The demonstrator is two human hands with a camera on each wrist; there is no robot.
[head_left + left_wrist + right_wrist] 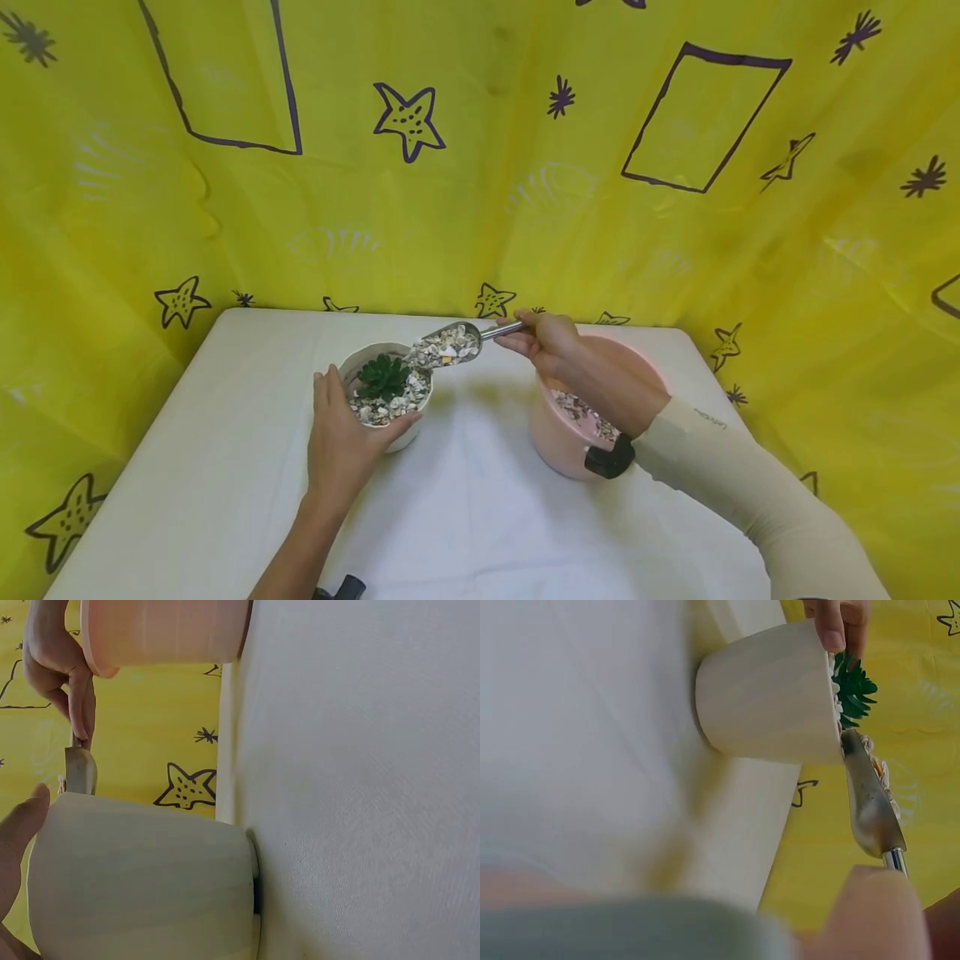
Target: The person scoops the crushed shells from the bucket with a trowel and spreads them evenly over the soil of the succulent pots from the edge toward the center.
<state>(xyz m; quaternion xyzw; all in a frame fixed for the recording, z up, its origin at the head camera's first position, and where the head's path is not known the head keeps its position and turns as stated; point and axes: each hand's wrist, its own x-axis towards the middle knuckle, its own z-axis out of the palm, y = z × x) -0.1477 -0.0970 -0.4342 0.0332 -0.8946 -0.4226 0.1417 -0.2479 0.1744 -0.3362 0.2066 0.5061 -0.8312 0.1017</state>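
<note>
A metal scoop (450,346), heaped with shell-like chips, is held by its handle in my right hand (551,346). Its front lip lies over the right rim of a white flower pot (405,437). Inside the pot a green succulent (383,377) stands among pale chips (390,407). My left hand (348,437) grips the pot from the left and near side, thumb along the rim. From the right wrist the scoop (874,806) shows tilted with its tip at the rim, beside the succulent (853,690). The pot (142,877) stands upright on the table in the left wrist view.
A pink bucket (562,437) with more chips (581,412) in it stands on the right, under my right forearm. White cloth covers the table (465,517). Behind it hangs a yellow curtain (465,208) with drawn stars.
</note>
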